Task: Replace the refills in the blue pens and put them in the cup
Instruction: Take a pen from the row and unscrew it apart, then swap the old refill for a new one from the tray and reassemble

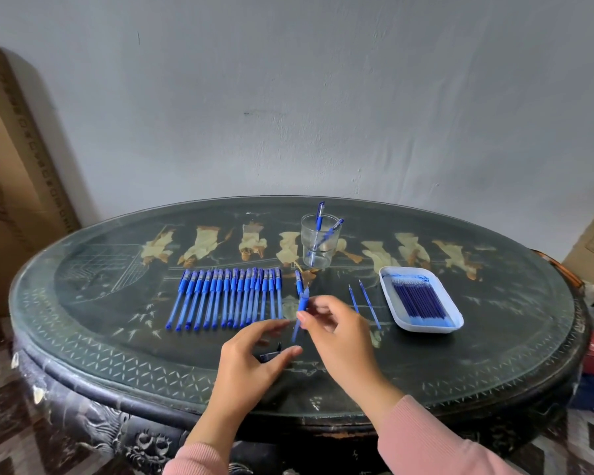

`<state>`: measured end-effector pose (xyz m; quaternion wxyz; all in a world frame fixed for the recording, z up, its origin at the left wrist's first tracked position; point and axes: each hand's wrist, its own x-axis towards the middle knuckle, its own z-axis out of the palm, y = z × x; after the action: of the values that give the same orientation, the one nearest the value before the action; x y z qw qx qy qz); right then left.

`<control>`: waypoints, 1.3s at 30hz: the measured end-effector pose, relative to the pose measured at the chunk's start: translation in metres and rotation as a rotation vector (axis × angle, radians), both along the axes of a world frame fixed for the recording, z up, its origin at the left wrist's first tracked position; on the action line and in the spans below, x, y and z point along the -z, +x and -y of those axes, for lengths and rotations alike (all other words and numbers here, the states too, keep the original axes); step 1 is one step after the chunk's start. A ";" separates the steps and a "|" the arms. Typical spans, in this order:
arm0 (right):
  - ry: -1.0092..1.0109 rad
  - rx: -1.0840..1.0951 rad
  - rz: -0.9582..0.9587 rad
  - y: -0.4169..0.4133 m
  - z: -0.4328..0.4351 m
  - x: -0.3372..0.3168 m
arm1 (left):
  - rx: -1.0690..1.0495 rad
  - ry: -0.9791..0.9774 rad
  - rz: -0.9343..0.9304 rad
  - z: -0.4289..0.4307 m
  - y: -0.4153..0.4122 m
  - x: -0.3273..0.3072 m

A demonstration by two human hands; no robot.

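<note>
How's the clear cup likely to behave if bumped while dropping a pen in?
Probably stable: the clear cup stands upright, is fairly squat and looks like glass, so it's likely heavy for its size. The two pens lean on its rim and stick out above, so they may shift. The glossy table may let it slide rather than tip.

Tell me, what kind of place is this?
Probably a room in a home, not a workshop: an ornate oval table with a painted top stands by a plain wall, and a tall cardboard box stands beside it.

Blue pens [227, 298], clear cup [319, 246], white tray [456, 320], seemingly dark figure-painted table [117, 337].
</note>
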<state>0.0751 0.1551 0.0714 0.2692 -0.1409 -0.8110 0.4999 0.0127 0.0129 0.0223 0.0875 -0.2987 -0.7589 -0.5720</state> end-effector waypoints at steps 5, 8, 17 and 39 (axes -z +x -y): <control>-0.064 -0.064 0.059 -0.002 0.010 -0.004 | -0.006 0.090 0.061 0.000 -0.003 0.001; -0.143 -0.072 0.024 -0.001 0.012 -0.008 | -0.024 0.115 0.066 0.001 -0.003 0.001; -0.150 -0.052 -0.113 -0.002 0.005 -0.028 | -0.024 0.104 0.009 0.001 -0.004 0.000; 0.263 0.292 0.193 -0.069 -0.134 -0.025 | -0.111 0.136 0.123 0.002 -0.001 -0.004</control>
<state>0.0057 0.2896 0.0967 0.2760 -0.2676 -0.8622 0.3298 0.0114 0.0112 0.0265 0.0925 -0.2138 -0.7377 -0.6337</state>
